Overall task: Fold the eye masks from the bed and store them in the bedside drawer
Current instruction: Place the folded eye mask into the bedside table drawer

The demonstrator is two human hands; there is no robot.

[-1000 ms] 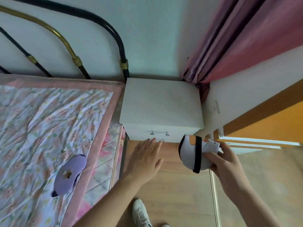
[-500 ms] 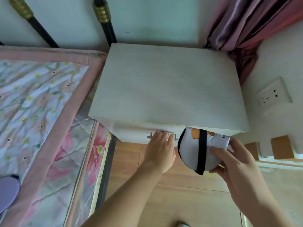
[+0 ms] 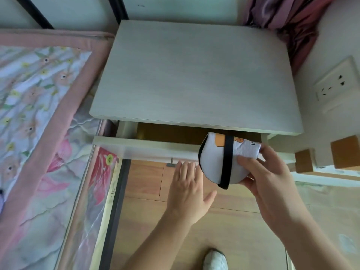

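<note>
My right hand [image 3: 266, 184] grips a folded white eye mask [image 3: 214, 162] with an orange print and a black strap, held just over the front right of the drawer. The bedside drawer [image 3: 144, 147] of the pale wooden nightstand [image 3: 194, 75] is pulled partly out, showing a brown inside. My left hand [image 3: 189, 190] hovers below the drawer front near its metal handle [image 3: 171, 162], fingers spread, holding nothing. A sliver of a purple eye mask [image 3: 1, 199] shows at the far left edge on the bed.
The bed with a floral quilt [image 3: 39, 114] and pink border lies to the left, close against the nightstand. A wall socket [image 3: 335, 84] and pink curtain [image 3: 288, 22] are to the right. Wooden floor [image 3: 148, 184] and my white shoe [image 3: 215, 260] are below.
The drawer has come out from shut to partly open. My left hand has drawn back from the handle and spread. The view moved closer over the nightstand.
</note>
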